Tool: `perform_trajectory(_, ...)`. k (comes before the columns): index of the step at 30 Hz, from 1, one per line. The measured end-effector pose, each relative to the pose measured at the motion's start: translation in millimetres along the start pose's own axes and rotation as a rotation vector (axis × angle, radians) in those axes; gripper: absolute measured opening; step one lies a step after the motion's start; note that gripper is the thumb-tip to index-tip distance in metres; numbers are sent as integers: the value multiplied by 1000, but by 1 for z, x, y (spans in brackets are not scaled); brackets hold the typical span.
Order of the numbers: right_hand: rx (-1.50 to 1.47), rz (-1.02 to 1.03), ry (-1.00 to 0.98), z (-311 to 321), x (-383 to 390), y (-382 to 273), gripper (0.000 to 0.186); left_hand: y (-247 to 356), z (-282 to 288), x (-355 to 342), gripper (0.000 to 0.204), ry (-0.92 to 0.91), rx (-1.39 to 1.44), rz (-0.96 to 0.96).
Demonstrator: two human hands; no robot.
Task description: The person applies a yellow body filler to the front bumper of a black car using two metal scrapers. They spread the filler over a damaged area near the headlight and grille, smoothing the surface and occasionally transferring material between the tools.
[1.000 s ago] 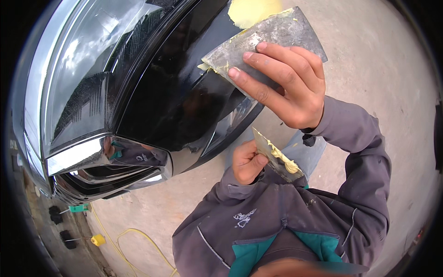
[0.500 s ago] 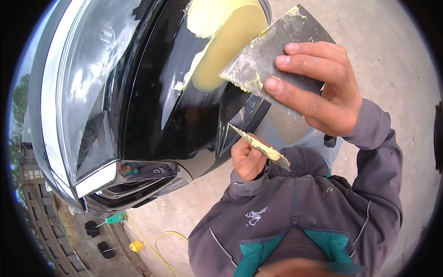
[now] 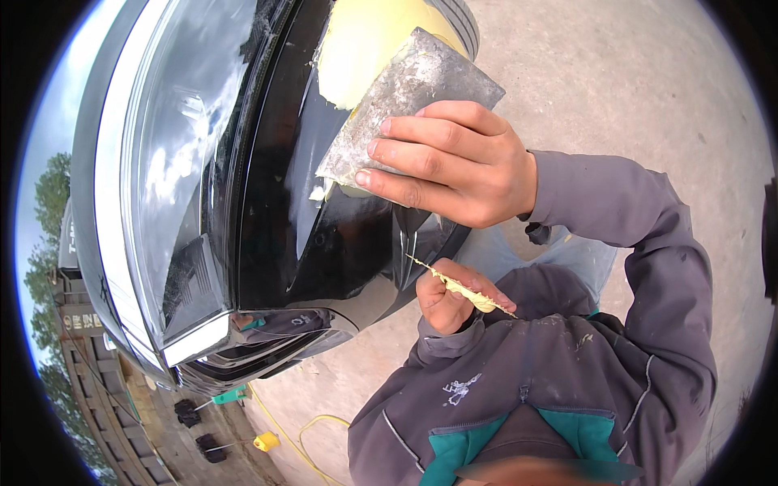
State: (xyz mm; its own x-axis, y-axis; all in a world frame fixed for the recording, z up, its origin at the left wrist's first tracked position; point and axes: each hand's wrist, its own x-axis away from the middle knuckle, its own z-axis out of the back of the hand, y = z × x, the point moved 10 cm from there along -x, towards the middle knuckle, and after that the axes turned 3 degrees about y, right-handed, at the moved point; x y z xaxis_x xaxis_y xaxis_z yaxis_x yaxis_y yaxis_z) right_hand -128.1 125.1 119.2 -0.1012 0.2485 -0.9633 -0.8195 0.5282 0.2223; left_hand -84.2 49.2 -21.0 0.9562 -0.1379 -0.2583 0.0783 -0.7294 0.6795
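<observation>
Spread across the car's black panel (image 3: 348,235) is a patch of pale yellow body filler (image 3: 356,49). My right hand (image 3: 458,166) grips a wide metal putty spreader (image 3: 438,73), fingers flat along its face and the thumb hidden beneath. The spreader lies over the filler and covers part of it; its left edge is at or close to the panel. Lower down, by my chest, my left hand (image 3: 444,304) is closed around a second thin metal putty spreader (image 3: 504,309), seen nearly edge-on. A thick lump of yellow filler (image 3: 470,296) rides on that one.
To the left are the car's rear window (image 3: 194,138) and a side mirror (image 3: 284,321). A yellow hose (image 3: 324,419) trails over the concrete floor (image 3: 600,81). Beyond the car stand a yellow object (image 3: 266,441) and a green one (image 3: 230,394).
My right hand has brought its spreader left and down onto the filler patch, turning its face. My left hand has stayed near my chest, its spreader now tilted more edge-on.
</observation>
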Motion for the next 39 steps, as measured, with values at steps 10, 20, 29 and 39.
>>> perform_trajectory(10, 155, -50, -62, 5, 18, 46, 36, -3, 11, -5, 27, 99, -115, -45)
perform_trajectory(20, 225, -150, -34, 8, 40, 79, 34, -3, 9, -5, 27, 112, -155, -14)
perform_trajectory(29, 282, -257, 11, 6, 67, 102, 36, -4, 12, -4, 16, 78, 14, 29)
perform_trajectory(39, -420, -1017, 85, 56, 115, 137, 33, -31, 37, -18, 22, 196, -167, 148)
